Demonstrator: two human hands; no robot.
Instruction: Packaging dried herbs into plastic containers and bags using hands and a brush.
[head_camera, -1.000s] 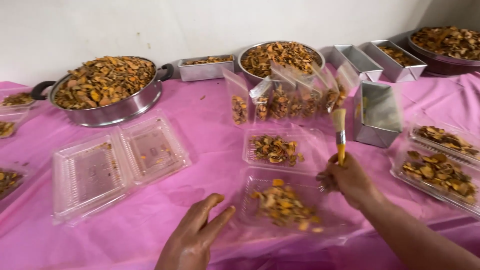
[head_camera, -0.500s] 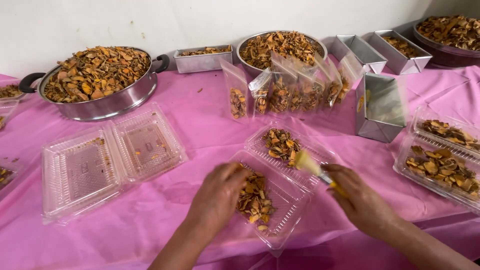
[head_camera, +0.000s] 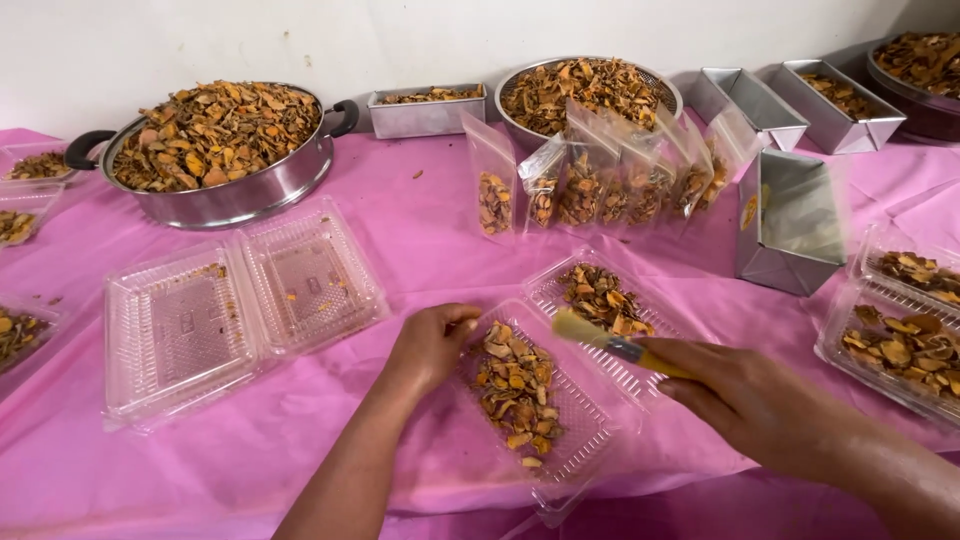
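A clear hinged plastic container (head_camera: 590, 425) lies open on the pink tablecloth, with dried orange-brown slices (head_camera: 515, 385) in its near half and more slices (head_camera: 603, 297) in its far half. My left hand (head_camera: 432, 345) grips the near half's left edge. My right hand (head_camera: 745, 395) holds a small yellow-handled brush (head_camera: 600, 338), whose bristles hover over the hinge between the two halves.
An empty open clear container (head_camera: 235, 300) lies to the left. A large steel pan (head_camera: 215, 150) of dried slices, a steel bowl (head_camera: 590, 90), several filled clear pouches (head_camera: 600, 185), foil trays (head_camera: 790, 220) and filled containers (head_camera: 900, 325) stand around the table.
The view has shifted slightly. My left hand has settled on the container's left edge, and my right hand has drawn the brush lower over the container.
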